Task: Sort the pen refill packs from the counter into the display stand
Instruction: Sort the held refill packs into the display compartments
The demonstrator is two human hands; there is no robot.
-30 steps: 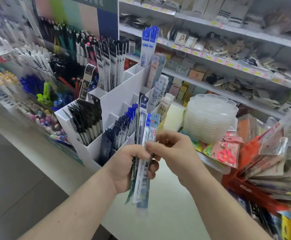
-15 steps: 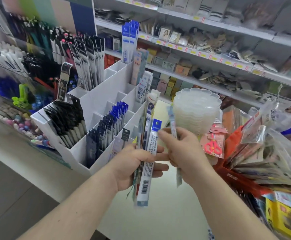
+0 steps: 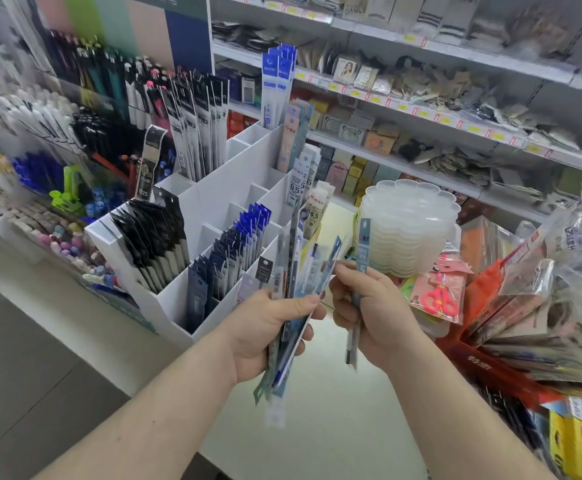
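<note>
Step in hand: sorting, one pack singled out for placing. Left hand (image 3: 265, 327) grips a fanned bundle (image 3: 291, 306) of refill packs, thumb across the front, fingers curled behind. Right hand (image 3: 369, 313) pinches a single pack (image 3: 361, 258) upright, held just beside the bundle and apart from it. Both are in the air above the counter (image 3: 317, 427), in front of the stand's near right corner.

Stand (image 3: 210, 199): white, stepped, divided into compartments. Black packs fill the near left cell, dark blue packs the near middle cells, tall black and blue-white packs the rear; several rear cells show bare dividers.

Next move, as judged: match the single pack's header to a like row, probably along the stand's right edge where pale "0.5" packs (image 3: 300, 181) stand, then slide it in upright.

Single pack: long, narrow, clear sleeve with pale blue card header, print too blurred to read. Bundle: mixed headers, white, blue and grey, barcodes showing.
</note>
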